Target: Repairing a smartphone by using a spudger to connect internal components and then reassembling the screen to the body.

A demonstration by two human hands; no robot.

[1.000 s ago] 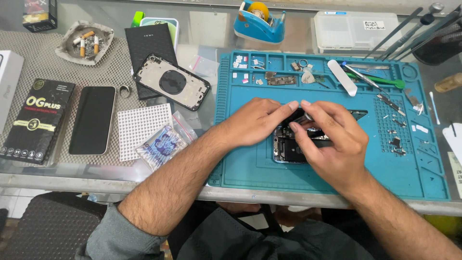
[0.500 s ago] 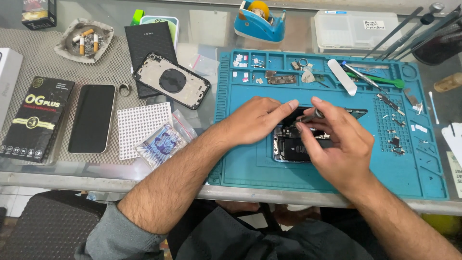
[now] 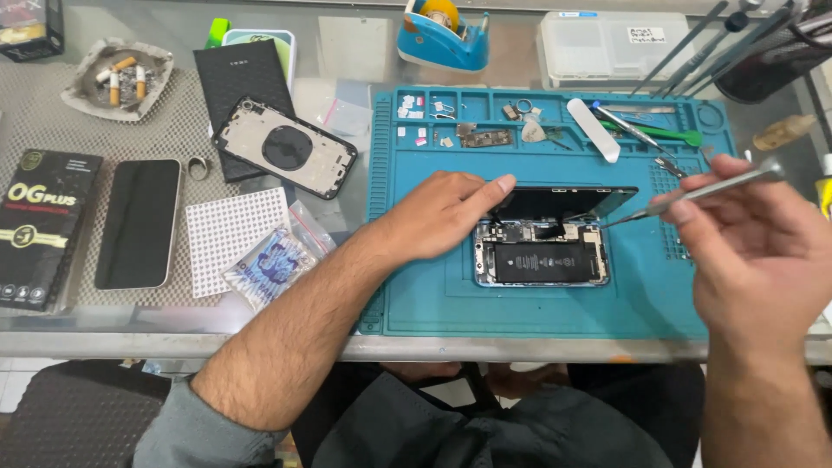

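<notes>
- Far left of counter [image 3: 520, 347]: black flat box [image 3: 39, 227] on grey mesh liner, ashtray [image 3: 119, 80] with cigarette butts behind it.
- Just right of the box: whole phone [image 3: 139, 223] face up, dark screen, small metal ring [image 3: 198, 168] near its top corner.
- Next over: white dotted sheet [image 3: 227, 232], with a clear bag of blue-printed parts [image 3: 276, 262] overlapping its right edge.
- Behind those: bare phone back housing [image 3: 285, 147] lying tilted on a black flat case [image 3: 238, 91].
- Centre: blue work mat [image 3: 416, 286]; small parts and screws sit in its top tray compartments.
- left hand [image 3: 438, 212] rests on the mat, fingertips pinching the left end of the lifted screen panel [image 3: 563, 203], propping it up at an angle.
- opened phone [image 3: 541, 254] lies flat mid-mat under that panel, battery and board exposed, just right of the left hand.
- right hand [image 3: 758, 247] is raised over the mat's right edge, fingers closed around a thin metal tool [image 3: 693, 194]; tip points at the phone's upper right corner, contact unclear.
- Top of mat at right: white spudger [image 3: 594, 130], tweezers, green pry tool [image 3: 659, 133].
- Behind mat: blue tape dispenser [image 3: 444, 35], clear plastic box [image 3: 598, 48].
</notes>
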